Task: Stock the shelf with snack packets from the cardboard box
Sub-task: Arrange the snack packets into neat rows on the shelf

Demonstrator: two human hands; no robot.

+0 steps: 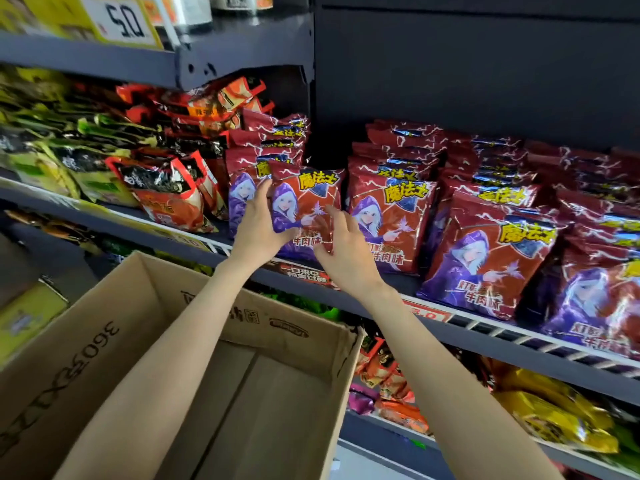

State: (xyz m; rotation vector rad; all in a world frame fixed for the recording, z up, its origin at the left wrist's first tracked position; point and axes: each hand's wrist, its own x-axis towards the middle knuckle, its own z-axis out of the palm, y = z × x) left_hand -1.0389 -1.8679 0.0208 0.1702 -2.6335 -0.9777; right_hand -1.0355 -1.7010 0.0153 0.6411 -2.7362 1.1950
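A red and purple snack packet [308, 199] stands upright at the front of the middle shelf [485, 323]. My left hand [258, 223] holds its left edge, thumb and fingers curled round it. My right hand [341, 244] touches its lower right corner with loosely bent fingers. More packets of the same kind [485, 258] stand in rows to the right and behind. The cardboard box [114, 327] sits open below my forearms, and its visible floor holds no packets.
Green and black-red bags [104, 157] fill the shelf to the left. A yellow price sign [117, 19] hangs from the upper shelf. Lower shelves hold yellow and orange packets [554, 410]. A dark back panel rises above the red packets.
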